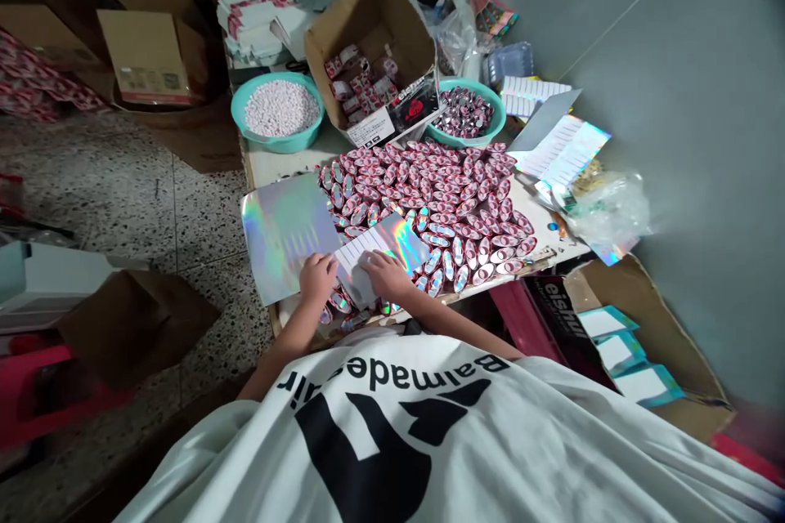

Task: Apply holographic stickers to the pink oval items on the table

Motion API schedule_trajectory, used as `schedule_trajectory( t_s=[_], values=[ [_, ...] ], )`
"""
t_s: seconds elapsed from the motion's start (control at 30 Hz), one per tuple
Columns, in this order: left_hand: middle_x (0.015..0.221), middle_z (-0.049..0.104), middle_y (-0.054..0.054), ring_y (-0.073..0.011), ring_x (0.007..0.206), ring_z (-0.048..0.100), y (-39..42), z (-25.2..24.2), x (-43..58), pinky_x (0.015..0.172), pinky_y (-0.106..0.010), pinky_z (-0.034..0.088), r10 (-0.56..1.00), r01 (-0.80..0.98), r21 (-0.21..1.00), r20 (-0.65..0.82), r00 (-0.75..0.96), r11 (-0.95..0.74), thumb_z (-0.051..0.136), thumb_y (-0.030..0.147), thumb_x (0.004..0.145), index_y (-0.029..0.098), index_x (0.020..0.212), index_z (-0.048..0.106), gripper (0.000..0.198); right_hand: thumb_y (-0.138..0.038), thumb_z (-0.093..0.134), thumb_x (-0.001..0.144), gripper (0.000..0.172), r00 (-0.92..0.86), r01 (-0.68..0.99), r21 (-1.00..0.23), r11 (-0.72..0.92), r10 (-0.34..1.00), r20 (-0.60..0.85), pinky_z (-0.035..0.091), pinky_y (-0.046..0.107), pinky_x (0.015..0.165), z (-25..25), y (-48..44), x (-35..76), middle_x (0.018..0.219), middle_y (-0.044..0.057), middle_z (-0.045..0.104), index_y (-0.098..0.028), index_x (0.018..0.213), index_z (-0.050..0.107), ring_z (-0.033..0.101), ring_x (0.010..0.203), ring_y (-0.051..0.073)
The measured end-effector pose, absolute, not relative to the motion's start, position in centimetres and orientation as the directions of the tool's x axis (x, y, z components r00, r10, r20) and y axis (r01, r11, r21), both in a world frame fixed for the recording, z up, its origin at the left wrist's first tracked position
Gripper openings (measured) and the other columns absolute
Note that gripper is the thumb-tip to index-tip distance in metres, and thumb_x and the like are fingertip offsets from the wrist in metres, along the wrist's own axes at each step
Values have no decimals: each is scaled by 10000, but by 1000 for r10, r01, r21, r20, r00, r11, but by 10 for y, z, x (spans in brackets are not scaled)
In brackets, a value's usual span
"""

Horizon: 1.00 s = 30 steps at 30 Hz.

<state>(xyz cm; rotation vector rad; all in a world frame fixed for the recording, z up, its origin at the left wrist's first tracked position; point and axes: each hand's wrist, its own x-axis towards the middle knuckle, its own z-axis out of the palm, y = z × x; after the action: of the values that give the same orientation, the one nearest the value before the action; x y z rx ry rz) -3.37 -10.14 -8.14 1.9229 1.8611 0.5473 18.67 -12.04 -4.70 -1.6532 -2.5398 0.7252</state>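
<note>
- Your left hand (pixel 317 276) and right hand (pixel 385 274) both rest on the same holographic sticker sheet (pixel 381 252) at the near edge of the worktop (pixel 270 165); the sheet lies directly under and just beyond your fingers.
- The sheet's long axis runs from near-left to far-right, its shiny corner pointing away toward the spread of small capsule-shaped pieces (pixel 441 196).
- Your left hand is curled, its fingers pinching down at the sheet's near-left corner; whether it truly grips the edge or only presses on it, I cannot tell.
- Your right hand lies flatter, fingers extended onto the striped white part of the sheet, pressing rather than clasping.
- Your right hand is the nearer one to the capsule pieces, which begin just beyond and to the right of its fingertips; some sit under the sheet's edge.
- A larger holographic sheet (pixel 283 234) lies flat just left of your left hand, touching or slightly tucked under the smaller one.
- Farther off, well apart from both hands, stand a teal bowl of white pellets (pixel 280 109), a cardboard box (pixel 368 41) and a second teal bowl (pixel 466 111).
</note>
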Motion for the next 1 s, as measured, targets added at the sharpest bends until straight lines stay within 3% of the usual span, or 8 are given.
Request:
schedule_trajectory(
  t_s=[0.37, 0.67, 1.0],
  values=[
    [996, 711, -121, -265, 962, 624, -101, -87, -34, 889, -337, 432, 997, 806, 589, -12, 76, -54, 508, 385, 928, 227, 1053, 750, 315, -198, 541, 857, 507, -375, 886, -380, 267, 893, -248, 360, 454, 1126, -50, -117, 182, 1529, 54, 418, -290, 1356, 561, 350, 1398, 279],
    [1054, 673, -99, -257, 1016, 598, -98, -70, -32, 862, -329, 473, 998, 877, 479, -17, 60, -45, 566, 346, 902, 211, 1180, 691, 333, -145, 527, 837, 527, -392, 878, -390, 277, 883, -256, 353, 456, 1141, -48, -115, 182, 1506, 70, 444, -254, 1350, 577, 365, 1385, 284],
    [1039, 682, -76, -226, 956, 621, -89, -72, -31, 848, -312, 494, 998, 833, 552, -60, -5, 37, 628, 283, 845, 199, 1030, 736, 229, -129, 488, 864, 488, -371, 865, -436, 249, 902, -222, 377, 493, 1121, -53, -116, 184, 1500, 53, 464, -270, 1316, 606, 373, 1384, 292]
  ],
)
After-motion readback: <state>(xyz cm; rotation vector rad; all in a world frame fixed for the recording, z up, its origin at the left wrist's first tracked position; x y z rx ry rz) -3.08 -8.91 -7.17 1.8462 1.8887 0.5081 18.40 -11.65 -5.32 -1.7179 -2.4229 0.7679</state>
